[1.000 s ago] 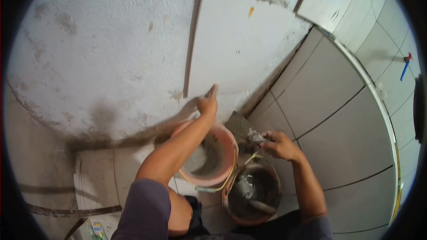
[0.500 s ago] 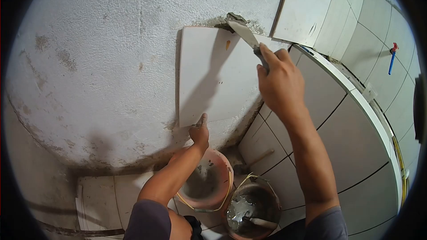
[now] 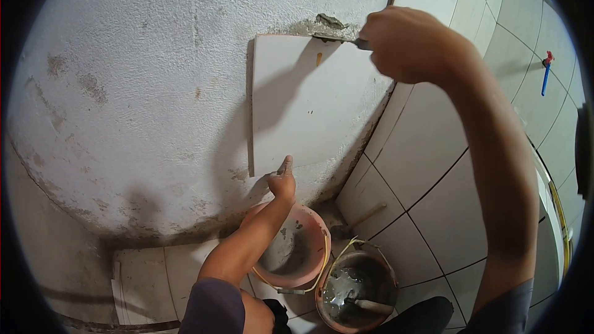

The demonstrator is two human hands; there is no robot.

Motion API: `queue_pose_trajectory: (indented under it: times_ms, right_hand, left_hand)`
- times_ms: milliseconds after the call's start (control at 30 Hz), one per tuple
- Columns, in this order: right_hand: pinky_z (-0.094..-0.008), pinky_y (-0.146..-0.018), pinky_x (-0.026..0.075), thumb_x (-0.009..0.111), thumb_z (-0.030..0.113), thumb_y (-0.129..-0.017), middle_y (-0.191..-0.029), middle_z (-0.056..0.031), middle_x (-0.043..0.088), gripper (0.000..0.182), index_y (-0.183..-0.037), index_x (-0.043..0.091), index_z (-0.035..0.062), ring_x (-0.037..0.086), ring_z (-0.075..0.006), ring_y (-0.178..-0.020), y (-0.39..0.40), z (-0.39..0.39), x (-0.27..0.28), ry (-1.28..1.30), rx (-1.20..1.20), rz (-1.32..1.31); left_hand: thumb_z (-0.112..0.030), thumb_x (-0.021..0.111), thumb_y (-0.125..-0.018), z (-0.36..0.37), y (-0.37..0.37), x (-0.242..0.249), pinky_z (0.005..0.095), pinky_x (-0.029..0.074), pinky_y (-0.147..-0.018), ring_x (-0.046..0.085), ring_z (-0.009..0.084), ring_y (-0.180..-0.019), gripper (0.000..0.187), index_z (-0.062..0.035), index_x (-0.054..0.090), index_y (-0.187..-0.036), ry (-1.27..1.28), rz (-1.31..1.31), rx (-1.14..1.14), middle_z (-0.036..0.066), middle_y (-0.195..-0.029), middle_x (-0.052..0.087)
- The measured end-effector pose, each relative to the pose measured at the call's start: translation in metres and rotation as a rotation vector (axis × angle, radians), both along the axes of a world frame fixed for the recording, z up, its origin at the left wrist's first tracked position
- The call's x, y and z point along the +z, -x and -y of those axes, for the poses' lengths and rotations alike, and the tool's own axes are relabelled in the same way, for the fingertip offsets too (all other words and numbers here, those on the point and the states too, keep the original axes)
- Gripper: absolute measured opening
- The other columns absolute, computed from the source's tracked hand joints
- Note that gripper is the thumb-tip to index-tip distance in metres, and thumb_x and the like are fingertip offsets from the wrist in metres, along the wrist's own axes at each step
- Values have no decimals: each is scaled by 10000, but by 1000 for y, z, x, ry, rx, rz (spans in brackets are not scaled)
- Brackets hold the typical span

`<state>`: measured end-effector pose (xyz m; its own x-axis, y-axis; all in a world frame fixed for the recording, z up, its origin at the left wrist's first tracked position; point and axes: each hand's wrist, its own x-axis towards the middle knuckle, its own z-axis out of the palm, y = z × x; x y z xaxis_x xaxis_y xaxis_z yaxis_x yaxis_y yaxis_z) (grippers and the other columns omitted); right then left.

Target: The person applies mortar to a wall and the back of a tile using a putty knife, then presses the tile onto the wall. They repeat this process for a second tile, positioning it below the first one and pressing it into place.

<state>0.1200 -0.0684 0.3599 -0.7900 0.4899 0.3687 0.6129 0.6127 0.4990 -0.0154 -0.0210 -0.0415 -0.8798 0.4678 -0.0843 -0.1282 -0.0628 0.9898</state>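
A white wall tile (image 3: 297,99) stands against the rough plastered wall. My left hand (image 3: 283,184) is at its lower edge, the thumb up on the tile's face and the other fingers mostly hidden below. My right hand (image 3: 402,43) is closed round the handle of a trowel (image 3: 337,39), whose thin blade, seen nearly edge-on, lies along the tile's top edge. Just above the blade, a lump of grey mortar (image 3: 331,21) sticks to the wall. An orange-brown mark (image 3: 319,59) shows on the tile's upper part.
Below stand a reddish bucket (image 3: 326,241) with grey mix and a second bucket (image 3: 391,275) holding water and a tool with a pale handle (image 3: 373,307). To the right is a tiled low wall (image 3: 427,167). A blue-handled tap (image 3: 546,77) sits on the far tiled wall.
My right hand has swung up and right and turned over, bringing the trowel blade from slanting across the mortar to lying along the tile's top edge. My left hand stays at the lower edge.
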Motion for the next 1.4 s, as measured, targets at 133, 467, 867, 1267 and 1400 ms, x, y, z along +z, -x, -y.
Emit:
queue_pose_trajectory:
  times_ms: [133, 467, 867, 1267, 1400]
  right_hand:
    - [-383, -804, 441, 496, 29, -713, -908, -138, 628, 278, -955, 633, 19, 590, -282, -841, -28, -5, 12, 40, -176, 57]
    - [-366, -735, 470, 692, 213, -696, -865, -181, 615, 405, -1053, 560, 74, 607, -290, -815, -167, 12, -150, 1021, -210, -167]
    - [-414, -804, 471, 509, 210, -724, -924, -206, 617, 310, -914, 608, -14, 599, -338, -891, -239, 42, -427, 1147, -291, 258]
    - [-391, -792, 492, 517, 188, -744, -1005, -278, 566, 334, -935, 598, -74, 606, -348, -906, -214, 83, -489, 1243, -516, 284]
    - [-402, -779, 494, 533, 199, -751, -1036, -273, 543, 340, -953, 572, -72, 607, -358, -883, -214, 99, -468, 1200, -550, 58]
  left_hand:
    - [-537, 648, -725, -5, 4, -10, 373, 430, -797, 588, 308, -864, 650, 85, 631, -914, 121, 23, -15, 213, -877, 631]
    - [-469, 677, -728, 11, -2, 18, 352, 398, -877, 548, 311, -1007, 662, 126, 575, -999, 83, -11, -9, 235, -1063, 588]
    - [-556, 669, -700, 0, 3, 8, 318, 402, -866, 504, 238, -1012, 877, 233, 476, -1029, 117, 165, -100, 261, -1078, 539]
    - [-573, 660, -697, -1, -3, 12, 303, 416, -825, 513, 214, -944, 864, 222, 501, -995, 110, 158, -51, 237, -1031, 554]
    - [-575, 655, -701, -1, -3, 12, 310, 424, -822, 520, 219, -942, 844, 211, 512, -974, 139, 152, -47, 233, -1008, 559]
